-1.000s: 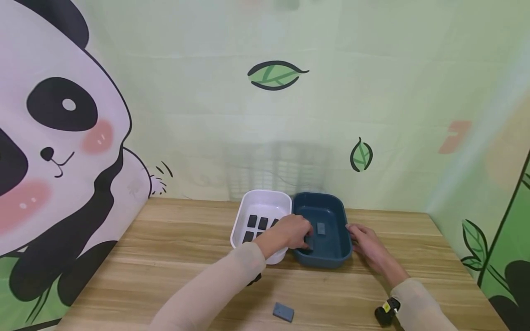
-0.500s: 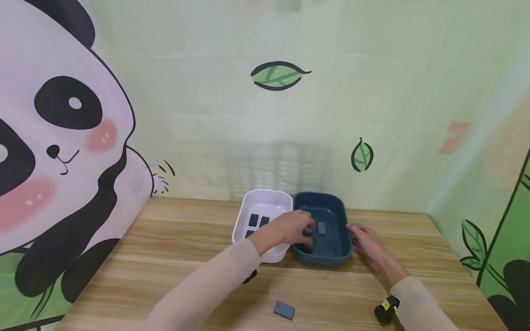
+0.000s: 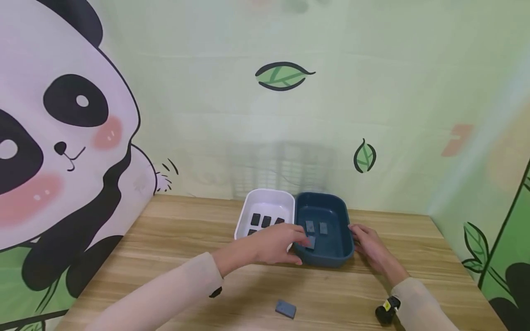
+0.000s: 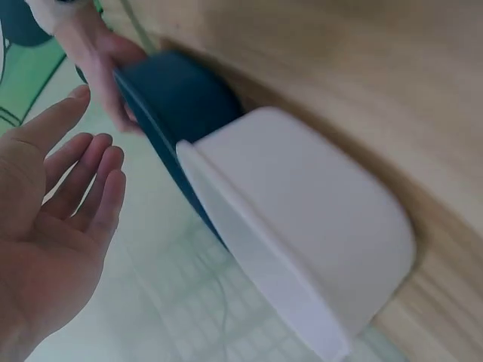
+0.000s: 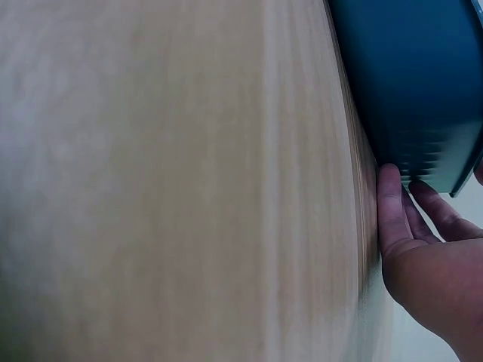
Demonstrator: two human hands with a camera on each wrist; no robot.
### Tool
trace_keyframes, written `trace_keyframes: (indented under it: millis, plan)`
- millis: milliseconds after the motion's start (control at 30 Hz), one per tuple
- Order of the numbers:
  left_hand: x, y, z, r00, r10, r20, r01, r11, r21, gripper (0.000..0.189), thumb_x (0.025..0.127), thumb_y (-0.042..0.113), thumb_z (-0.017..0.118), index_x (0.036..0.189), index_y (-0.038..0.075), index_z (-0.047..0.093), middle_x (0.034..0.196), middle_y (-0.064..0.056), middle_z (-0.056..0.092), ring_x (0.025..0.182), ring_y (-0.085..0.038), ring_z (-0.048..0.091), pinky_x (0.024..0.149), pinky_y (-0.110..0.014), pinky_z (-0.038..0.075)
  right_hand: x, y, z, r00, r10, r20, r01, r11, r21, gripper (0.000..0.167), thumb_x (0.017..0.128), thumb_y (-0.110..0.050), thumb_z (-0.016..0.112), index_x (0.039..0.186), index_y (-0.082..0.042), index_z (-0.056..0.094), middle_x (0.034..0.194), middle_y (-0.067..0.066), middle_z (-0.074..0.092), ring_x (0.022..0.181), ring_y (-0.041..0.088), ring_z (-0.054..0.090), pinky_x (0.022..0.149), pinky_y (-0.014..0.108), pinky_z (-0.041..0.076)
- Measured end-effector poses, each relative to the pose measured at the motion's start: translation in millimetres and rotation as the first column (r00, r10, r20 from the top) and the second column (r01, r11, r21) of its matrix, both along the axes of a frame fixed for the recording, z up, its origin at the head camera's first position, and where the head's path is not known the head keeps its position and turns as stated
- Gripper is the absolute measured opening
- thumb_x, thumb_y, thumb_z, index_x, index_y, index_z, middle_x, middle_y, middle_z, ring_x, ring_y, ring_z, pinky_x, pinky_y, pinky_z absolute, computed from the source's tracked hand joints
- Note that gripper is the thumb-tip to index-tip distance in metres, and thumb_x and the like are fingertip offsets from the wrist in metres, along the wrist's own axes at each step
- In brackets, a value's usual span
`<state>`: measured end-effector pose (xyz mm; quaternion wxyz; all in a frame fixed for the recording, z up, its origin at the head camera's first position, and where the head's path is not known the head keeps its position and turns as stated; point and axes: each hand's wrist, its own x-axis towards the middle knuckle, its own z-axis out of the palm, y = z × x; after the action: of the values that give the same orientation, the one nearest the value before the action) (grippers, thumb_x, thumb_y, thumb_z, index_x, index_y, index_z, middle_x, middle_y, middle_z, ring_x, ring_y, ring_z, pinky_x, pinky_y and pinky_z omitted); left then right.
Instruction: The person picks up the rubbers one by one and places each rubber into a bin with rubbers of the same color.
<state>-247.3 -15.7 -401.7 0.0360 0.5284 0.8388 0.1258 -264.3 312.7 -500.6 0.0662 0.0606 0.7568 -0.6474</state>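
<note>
My left hand hovers by the front left corner of the dark blue basin, fingers parted. In the left wrist view this left hand shows nothing in its grasp. Several small flat grey rectangular pieces, one such grey piece farthest right, lie on the basin floor. A nearer grey piece appears just beyond the left fingertips. My right hand touches the basin's right side; in the right wrist view, the right hand's fingers rest nearly straight against the outer wall.
A white basin stands against the blue one on the left, holding several black rectangular pieces; my left arm covers its front. Another grey piece lies on the wooden table nearer me. A printed cloth hangs behind.
My left hand has drawn out of the blue basin, leftward and toward me, its fingers opening. More grey pieces now show on the basin floor. The right hand stays at the rim.
</note>
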Motion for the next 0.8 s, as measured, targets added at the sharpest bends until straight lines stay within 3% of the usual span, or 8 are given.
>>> trace_keyframes:
  millis: [200,400,800]
  plan:
    - [24.9,-17.4,-16.7,0.998,-0.058,-0.028,0.056,0.996,-0.067,0.035,0.094,0.026,0.084,0.127,0.014,0.076,0.120,0.005,0.070,0.111,-0.004,0.065,0.100,-0.014,0.049,-0.5,1.0,-0.4,1.000,0.003,-0.006,-0.003,1.000,-0.001,0.055,0.113,-0.031,0.047,0.148,0.011,0.045,0.136,0.019,0.063,0.110,0.008,0.063,0.090,0.024,0.058]
    - [37.9,-31.4,-33.9,0.996,-0.061,-0.063,0.052,0.988,-0.143,0.036,0.091,0.027,0.086,0.125,0.017,0.077,0.116,0.009,0.068,0.108,0.000,0.062,0.098,-0.011,0.047,0.8,-0.8,0.0,1.000,0.001,-0.009,-0.001,1.000,0.004,0.055,0.113,-0.031,0.047,0.148,0.011,0.046,0.141,0.023,0.061,0.113,0.009,0.063,0.091,0.024,0.058]
    - [52.9,-39.7,-58.8,0.995,-0.059,0.084,0.071,0.986,-0.153,0.028,0.089,0.023,0.088,0.115,0.020,0.076,0.105,0.014,0.065,0.093,0.005,0.058,0.085,-0.008,0.048,-0.2,0.5,-1.0,1.000,0.001,-0.008,-0.001,1.000,-0.008,0.054,0.113,-0.030,0.047,0.147,0.012,0.047,0.132,0.016,0.066,0.107,0.006,0.064,0.089,0.024,0.059]
